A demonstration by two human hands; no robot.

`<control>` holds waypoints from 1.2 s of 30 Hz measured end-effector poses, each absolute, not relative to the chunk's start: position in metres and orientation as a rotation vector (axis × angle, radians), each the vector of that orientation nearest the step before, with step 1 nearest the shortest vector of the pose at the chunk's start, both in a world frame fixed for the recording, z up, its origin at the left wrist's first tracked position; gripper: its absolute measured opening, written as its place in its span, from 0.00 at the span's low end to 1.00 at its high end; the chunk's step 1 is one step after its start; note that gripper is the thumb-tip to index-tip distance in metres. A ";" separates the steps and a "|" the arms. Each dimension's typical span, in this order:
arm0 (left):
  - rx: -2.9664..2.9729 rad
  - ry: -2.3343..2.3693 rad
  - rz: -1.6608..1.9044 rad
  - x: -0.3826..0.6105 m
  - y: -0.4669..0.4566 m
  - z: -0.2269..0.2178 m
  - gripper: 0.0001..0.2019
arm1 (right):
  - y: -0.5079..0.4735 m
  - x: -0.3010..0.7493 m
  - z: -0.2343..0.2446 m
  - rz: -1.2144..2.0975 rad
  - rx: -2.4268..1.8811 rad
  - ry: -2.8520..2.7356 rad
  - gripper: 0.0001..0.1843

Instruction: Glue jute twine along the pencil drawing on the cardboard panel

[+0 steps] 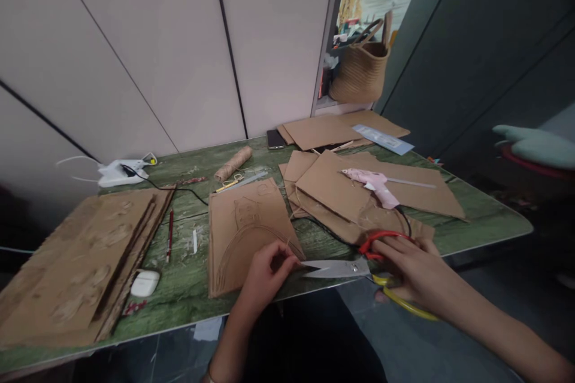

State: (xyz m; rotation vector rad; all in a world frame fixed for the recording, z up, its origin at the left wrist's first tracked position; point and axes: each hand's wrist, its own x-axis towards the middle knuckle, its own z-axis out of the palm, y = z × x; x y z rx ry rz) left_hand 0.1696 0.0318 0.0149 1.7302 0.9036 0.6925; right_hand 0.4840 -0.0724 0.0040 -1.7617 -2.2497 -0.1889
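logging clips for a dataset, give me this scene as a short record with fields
left hand: fingers curled at the near right corner of the drawn-on sheet; grip unclear
right hand: holds scissors by the red and yellow handles, tips toward the left hand
tools: pink glue gun lying on cardboard, twine, pencil
left side: cardboard stack
surface: green table against a pale wall
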 end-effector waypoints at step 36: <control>1.705 1.028 0.809 0.176 0.051 0.023 0.09 | -0.067 0.484 0.005 0.005 -1.772 -2.215 0.23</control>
